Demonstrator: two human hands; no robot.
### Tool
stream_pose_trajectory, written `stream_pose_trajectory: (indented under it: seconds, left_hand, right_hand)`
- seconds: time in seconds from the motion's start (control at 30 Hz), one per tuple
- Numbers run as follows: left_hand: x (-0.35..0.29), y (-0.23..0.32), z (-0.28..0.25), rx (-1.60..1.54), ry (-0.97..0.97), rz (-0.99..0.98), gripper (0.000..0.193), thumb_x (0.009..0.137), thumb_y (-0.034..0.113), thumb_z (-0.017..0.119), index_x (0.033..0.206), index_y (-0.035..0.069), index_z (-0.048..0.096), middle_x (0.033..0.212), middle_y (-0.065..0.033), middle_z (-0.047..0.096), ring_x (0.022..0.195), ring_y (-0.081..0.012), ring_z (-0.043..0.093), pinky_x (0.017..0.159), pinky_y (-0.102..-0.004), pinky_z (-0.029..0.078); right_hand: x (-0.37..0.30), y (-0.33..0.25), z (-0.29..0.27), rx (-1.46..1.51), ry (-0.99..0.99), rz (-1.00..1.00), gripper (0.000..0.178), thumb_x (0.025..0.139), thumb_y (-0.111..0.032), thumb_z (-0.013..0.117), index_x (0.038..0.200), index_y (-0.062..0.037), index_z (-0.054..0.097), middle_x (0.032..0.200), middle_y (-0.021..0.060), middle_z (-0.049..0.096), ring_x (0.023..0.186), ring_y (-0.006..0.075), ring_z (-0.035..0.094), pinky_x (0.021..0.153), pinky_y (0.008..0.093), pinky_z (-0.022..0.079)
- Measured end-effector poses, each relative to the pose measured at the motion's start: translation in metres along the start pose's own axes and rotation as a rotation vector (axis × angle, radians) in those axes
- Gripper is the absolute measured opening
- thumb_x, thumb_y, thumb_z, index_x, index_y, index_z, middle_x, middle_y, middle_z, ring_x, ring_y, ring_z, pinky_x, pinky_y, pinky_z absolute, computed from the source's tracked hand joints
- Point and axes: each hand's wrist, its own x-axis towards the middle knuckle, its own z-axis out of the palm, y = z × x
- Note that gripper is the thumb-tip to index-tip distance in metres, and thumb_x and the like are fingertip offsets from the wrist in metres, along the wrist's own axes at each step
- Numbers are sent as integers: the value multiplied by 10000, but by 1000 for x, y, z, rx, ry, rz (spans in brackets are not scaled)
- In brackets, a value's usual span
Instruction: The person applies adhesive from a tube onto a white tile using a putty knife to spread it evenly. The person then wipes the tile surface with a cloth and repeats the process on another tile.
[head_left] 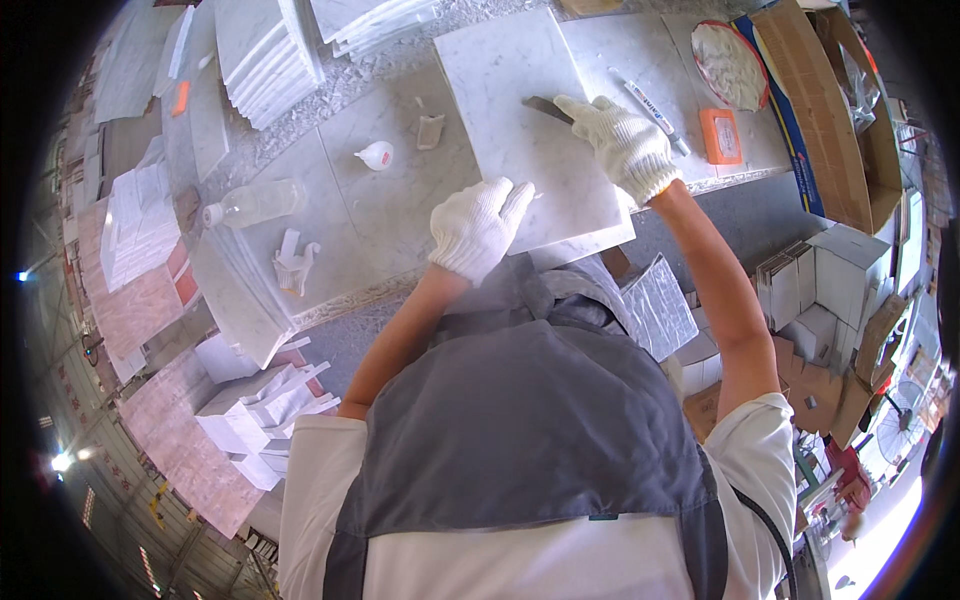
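Note:
A pale grey-veined marble tile (pixel 545 130) lies tilted across the bench in front of me, its near corner past the bench edge. My left hand (pixel 478 228), in a white knit glove, rests on the tile's left side with its fingers stretched over the face. A tiny white speck shows by its fingertips; I cannot make out what it is. My right hand (pixel 628 148), gloved alike, is closed on a dark, narrow blade-like tool (pixel 548 109) above the tile's right part. Just right of that hand lies a white paint marker (pixel 650 115).
An orange box (pixel 720 136), a round tub of white paste (pixel 730 65) and a cardboard box (pixel 815 100) stand at the right. Leftward are a small white dropper bottle (pixel 375 155), a clear plastic bottle (pixel 258 203), a crumpled glove (pixel 295 264) and stacked tiles (pixel 265 60).

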Motion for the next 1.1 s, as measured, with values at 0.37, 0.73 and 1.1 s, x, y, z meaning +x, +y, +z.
stream_pose_trajectory:
  seconds: [0.37,0.73,1.1]
  left_hand:
    - [0,-2,3,8,-28,-32,435,1000,482,597,736,140,646,723,-118,688,681,-359,679,596,-499,497]
    - [0,-4,7,-34,16,-11,431,993,476,612,731,135,640,725,-121,684,689,-368,676,606,-503,493]
    - [0,0,-5,-77,-52,-28,340,994,379,642,822,87,671,755,-112,666,657,-291,650,614,-420,487]
  right_hand:
    - [1,-3,-5,-104,-59,-49,504,967,23,550,1461,-79,573,1104,139,695,905,262,714,781,349,581]
    - [18,17,7,-206,-18,-122,512,965,-25,573,1463,-142,574,996,93,678,913,263,677,783,364,560]
    - [14,-10,2,-116,-124,-14,525,955,-26,560,1446,-207,598,1094,132,684,960,310,717,823,373,584]
